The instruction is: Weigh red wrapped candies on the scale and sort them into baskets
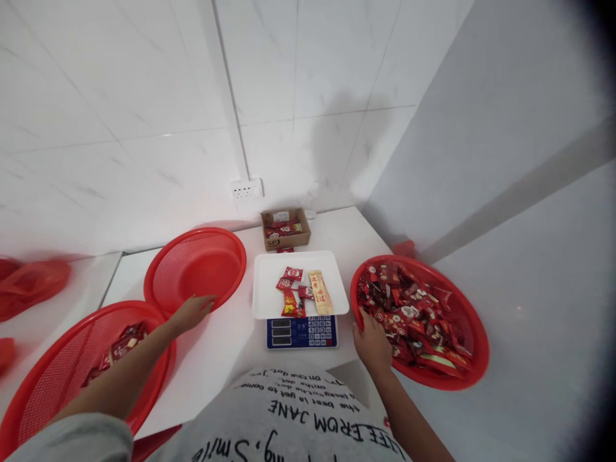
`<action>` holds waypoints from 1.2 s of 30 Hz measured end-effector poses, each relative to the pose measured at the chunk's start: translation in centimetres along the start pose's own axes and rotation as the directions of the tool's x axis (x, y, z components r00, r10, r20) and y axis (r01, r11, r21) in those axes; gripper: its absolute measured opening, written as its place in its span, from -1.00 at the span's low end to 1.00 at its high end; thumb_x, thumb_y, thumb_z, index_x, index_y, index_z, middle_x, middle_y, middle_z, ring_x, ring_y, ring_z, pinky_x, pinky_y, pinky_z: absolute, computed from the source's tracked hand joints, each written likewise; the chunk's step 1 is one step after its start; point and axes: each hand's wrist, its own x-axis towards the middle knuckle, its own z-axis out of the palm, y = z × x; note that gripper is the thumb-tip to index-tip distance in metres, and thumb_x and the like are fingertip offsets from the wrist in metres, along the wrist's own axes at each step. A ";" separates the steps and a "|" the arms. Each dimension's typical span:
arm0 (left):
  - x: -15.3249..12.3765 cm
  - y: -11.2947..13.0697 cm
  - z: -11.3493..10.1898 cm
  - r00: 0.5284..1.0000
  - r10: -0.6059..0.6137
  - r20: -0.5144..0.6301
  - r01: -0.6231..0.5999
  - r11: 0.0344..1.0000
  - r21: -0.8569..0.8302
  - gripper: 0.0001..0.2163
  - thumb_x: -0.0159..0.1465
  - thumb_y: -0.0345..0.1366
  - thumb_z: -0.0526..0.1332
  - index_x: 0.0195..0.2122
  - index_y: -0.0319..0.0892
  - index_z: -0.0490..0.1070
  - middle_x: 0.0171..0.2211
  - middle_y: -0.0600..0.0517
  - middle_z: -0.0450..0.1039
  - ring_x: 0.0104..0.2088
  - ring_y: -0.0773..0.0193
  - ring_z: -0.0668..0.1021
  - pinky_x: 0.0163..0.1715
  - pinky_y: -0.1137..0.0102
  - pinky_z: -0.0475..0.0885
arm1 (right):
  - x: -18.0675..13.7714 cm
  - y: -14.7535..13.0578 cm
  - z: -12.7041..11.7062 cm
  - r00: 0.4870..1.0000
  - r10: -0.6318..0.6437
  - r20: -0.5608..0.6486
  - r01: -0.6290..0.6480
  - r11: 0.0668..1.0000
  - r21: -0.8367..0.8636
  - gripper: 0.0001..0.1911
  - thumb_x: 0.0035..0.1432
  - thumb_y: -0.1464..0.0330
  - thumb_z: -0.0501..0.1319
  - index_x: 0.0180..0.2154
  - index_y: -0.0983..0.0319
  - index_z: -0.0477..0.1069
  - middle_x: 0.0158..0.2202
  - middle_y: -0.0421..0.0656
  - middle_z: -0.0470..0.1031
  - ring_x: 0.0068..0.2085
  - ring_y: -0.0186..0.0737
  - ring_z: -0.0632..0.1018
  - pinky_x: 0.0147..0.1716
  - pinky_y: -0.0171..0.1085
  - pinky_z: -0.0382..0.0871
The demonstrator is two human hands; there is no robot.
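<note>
My left hand [192, 313] is at the near rim of a round red plastic basket [161, 269], its fingers closed over the edge. At the right, my right hand [374, 344] grips the left rim of another red basket [479, 372], which is heaped with red snack packets [409, 314]. Between my hands a white tray [262, 269] sits on a blue digital scale [302, 332]. On the tray lie several small red packets [294, 301] and one long cream-coloured packet [320, 292]. The undersides of both hands are hidden.
Below my left forearm stands a larger red basket [29, 385] with some dark red packets [126, 343]. Behind the tray is a cardboard box [289, 241] of packets. A wall socket [247, 190] is above the white table [216, 369]. Red bags [33, 285] lie far left.
</note>
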 end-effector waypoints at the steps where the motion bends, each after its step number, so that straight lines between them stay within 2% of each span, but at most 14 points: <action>1: 0.2 0.7 0.8 1.000 0.011 0.000 -0.011 1.000 0.000 -0.64 0.27 -0.21 0.00 -0.01 -0.22 0.41 0.00 -0.11 0.48 0.01 0.08 0.48 0.08 0.25 0.23 | 0.0 0.0 0.0 1.000 -0.005 -0.001 0.005 1.000 0.000 -0.51 0.24 0.36 -0.07 0.18 0.35 0.18 0.11 0.05 0.36 0.10 -0.06 0.36 -0.01 -0.19 0.25; 3: 0.6 2.3 2.4 0.998 0.044 -0.047 -0.044 0.999 -0.001 -0.58 0.30 -0.16 -0.05 0.07 -0.25 0.34 0.06 -0.15 0.42 0.06 0.05 0.45 0.07 0.23 0.27 | 0.1 0.0 0.1 1.000 -0.007 -0.006 0.007 1.000 -0.003 -0.50 0.24 0.36 -0.07 0.18 0.35 0.17 0.10 0.05 0.36 0.10 -0.05 0.36 0.00 -0.19 0.25; 5: 0.9 4.3 4.0 0.979 0.119 -0.165 -0.119 0.993 0.009 -0.56 0.30 -0.14 -0.03 0.12 -0.27 0.27 0.12 -0.20 0.35 0.13 0.03 0.38 0.11 0.18 0.25 | 0.1 0.0 0.1 1.000 0.007 -0.002 -0.007 1.000 -0.001 -0.49 0.24 0.35 -0.08 0.19 0.35 0.15 0.09 0.06 0.37 0.09 -0.04 0.36 -0.02 -0.18 0.26; 8: 1.3 8.2 6.5 0.906 0.298 -0.300 -0.298 0.953 0.045 -0.57 0.30 -0.17 0.01 0.11 -0.29 0.27 0.15 -0.26 0.27 0.19 -0.02 0.28 0.17 0.09 0.16 | 0.1 -0.1 0.1 1.000 0.029 0.013 -0.029 0.999 0.019 -0.49 0.23 0.34 -0.08 0.19 0.33 0.16 0.08 0.06 0.37 0.08 -0.03 0.36 -0.05 -0.17 0.30; 12: 1.6 13.7 9.6 0.807 0.569 -0.156 -0.569 0.821 0.051 -0.51 0.26 -0.14 0.12 0.19 -0.21 0.19 0.21 -0.25 0.17 0.22 -0.03 0.23 0.16 0.08 0.20 | -0.2 -0.2 0.3 0.993 -0.034 -0.112 0.036 0.999 0.021 -0.48 0.19 0.36 -0.04 0.18 0.35 0.17 0.15 0.10 0.27 0.13 0.01 0.30 0.05 -0.10 0.23; 16: 1.8 16.7 11.5 0.757 0.648 0.080 -0.653 0.747 0.124 -0.40 0.12 -0.32 0.30 0.20 -0.19 0.19 0.25 -0.25 0.10 0.25 -0.18 0.12 0.18 -0.01 0.15 | -0.7 -1.6 1.1 0.929 -0.255 -0.267 0.262 0.965 -0.012 -0.53 0.18 0.38 -0.01 0.13 0.29 0.24 0.18 0.06 0.22 0.20 0.02 0.20 0.15 -0.01 0.09; 19: 1.7 16.9 11.8 0.754 0.649 0.101 -0.657 0.738 0.156 -0.55 0.18 -0.52 0.15 0.12 -0.23 0.29 0.20 -0.22 0.21 0.22 -0.09 0.20 0.16 0.06 0.20 | -1.1 -3.4 1.8 0.883 -0.385 -0.269 0.402 0.915 0.010 -0.55 0.17 0.38 0.03 0.11 0.26 0.28 0.17 0.05 0.26 0.20 0.03 0.21 0.14 0.01 0.12; 22: 1.0 16.9 11.3 0.742 0.669 0.040 -0.670 0.740 0.058 -0.60 0.22 -0.55 0.03 0.06 -0.19 0.34 0.10 -0.14 0.34 0.13 0.08 0.32 0.11 0.17 0.28 | -1.3 -5.2 2.1 0.854 -0.457 -0.249 0.485 0.872 0.065 -0.54 0.14 0.37 0.08 0.10 0.24 0.30 0.17 0.04 0.28 0.21 0.04 0.22 0.14 0.02 0.13; 25: -0.4 17.5 10.4 0.768 0.638 -0.059 -0.637 0.748 -0.188 -0.65 0.27 -0.48 -0.03 0.03 -0.12 0.36 0.01 -0.04 0.44 0.02 0.19 0.43 0.06 0.24 0.32 | -1.6 -6.8 1.4 0.829 -0.526 -0.193 0.559 0.799 0.223 -0.54 0.12 0.37 0.13 0.09 0.24 0.31 0.16 0.03 0.30 0.22 0.04 0.22 0.15 0.02 0.13; 28: -2.0 18.2 9.5 0.841 0.528 -0.119 -0.516 0.715 -0.473 -0.70 0.31 -0.37 -0.05 -0.02 -0.13 0.37 -0.06 -0.03 0.49 -0.05 0.23 0.48 0.03 0.28 0.34 | -2.1 -8.0 0.1 0.826 -0.561 -0.046 0.508 0.708 0.491 -0.63 0.14 0.36 0.11 0.01 0.21 0.35 0.03 -0.02 0.44 0.07 -0.04 0.41 0.03 -0.06 0.27; 30: -2.8 18.2 9.0 0.896 0.431 -0.103 -0.404 0.701 -0.588 -0.72 0.28 -0.33 0.02 -0.01 -0.17 0.35 -0.07 -0.06 0.48 -0.07 0.21 0.49 0.00 0.28 0.35 | -2.5 -8.7 -0.6 0.830 -0.549 0.092 0.388 0.689 0.612 -0.73 0.15 0.35 0.10 -0.10 0.21 0.39 -0.15 -0.07 0.54 -0.13 -0.11 0.52 -0.14 -0.17 0.36; 32: -3.4 17.9 8.5 0.933 0.355 -0.053 -0.304 0.704 -0.641 -0.66 0.19 -0.30 0.16 0.00 -0.19 0.32 -0.07 -0.07 0.47 -0.09 0.17 0.49 -0.04 0.28 0.37 | -3.0 -9.4 -1.0 0.828 -0.523 0.203 0.293 0.712 0.638 -0.83 0.12 0.34 0.13 -0.24 0.23 0.41 -0.30 -0.11 0.57 -0.27 -0.15 0.53 -0.29 -0.25 0.34; 34: -4.0 17.5 8.3 0.948 0.318 0.017 -0.224 0.704 -0.674 -0.61 0.07 -0.31 0.26 -0.04 -0.19 0.35 -0.13 -0.05 0.49 -0.15 0.16 0.51 -0.12 0.30 0.40 | -3.5 -9.8 -1.1 0.816 -0.513 0.266 0.253 0.732 0.633 -0.89 0.06 0.34 0.18 -0.34 0.25 0.40 -0.37 -0.14 0.56 -0.33 -0.16 0.52 -0.36 -0.29 0.28; 36: -4.4 17.2 8.2 0.955 0.289 0.064 -0.159 0.685 -0.711 -0.67 0.02 -0.34 0.29 -0.15 -0.21 0.41 -0.26 0.00 0.52 -0.24 0.18 0.52 -0.20 0.33 0.40 | -3.8 -10.2 -1.0 0.800 -0.520 0.301 0.228 0.726 0.648 -0.90 0.03 0.33 0.21 -0.40 0.24 0.39 -0.41 -0.17 0.54 -0.37 -0.19 0.50 -0.40 -0.31 0.23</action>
